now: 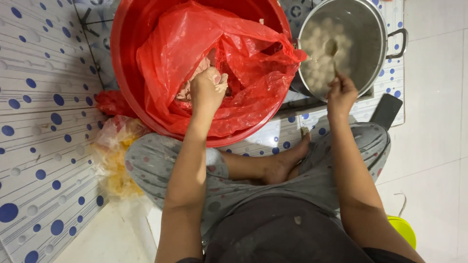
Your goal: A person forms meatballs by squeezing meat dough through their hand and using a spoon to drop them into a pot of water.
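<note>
Inside the red bag (229, 63) lining the red basin (122, 63), the left hand (207, 90) is squeezed shut on a lump of pinkish paste (218, 78). Right of it, the right hand (340, 95) pinches a spoon (333, 51) whose bowl hangs over pale balls (319, 51) in the steel pot (370, 44). Near left, a clear bag of yellow stuff (117, 160) lies on the dotted mat (39, 122).

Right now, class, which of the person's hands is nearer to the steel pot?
Right. The right hand sits at the near rim of the steel pot, holding a spoon over it. The left hand is off in the red basin.
</note>
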